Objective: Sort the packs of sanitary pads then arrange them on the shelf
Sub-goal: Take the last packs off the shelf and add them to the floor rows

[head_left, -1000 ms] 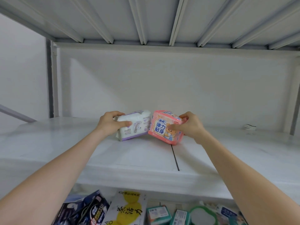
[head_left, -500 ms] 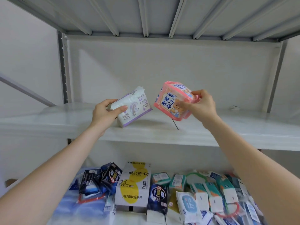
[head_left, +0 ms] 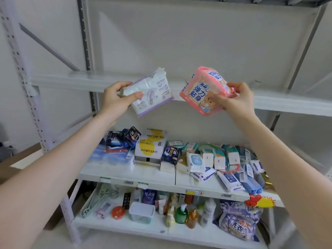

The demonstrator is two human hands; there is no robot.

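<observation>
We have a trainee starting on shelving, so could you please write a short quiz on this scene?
1. Multiple choice: the pink pack is held by A) the left hand, B) the right hand, C) neither.
2. True or false: the white and purple pack lies flat on the upper shelf.
3. Fill in: both packs are held ____ the crowded shelf.
Key: 1 B. 2 False, the left hand holds it up in front of the upper shelf. 3 above.

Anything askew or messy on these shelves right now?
Yes: the middle shelf is a jumble, packs heaped and overlapping toward its right. The white-purple pack in the left hand and pink pack in the right hand are tilted, off the top shelf.
</observation>
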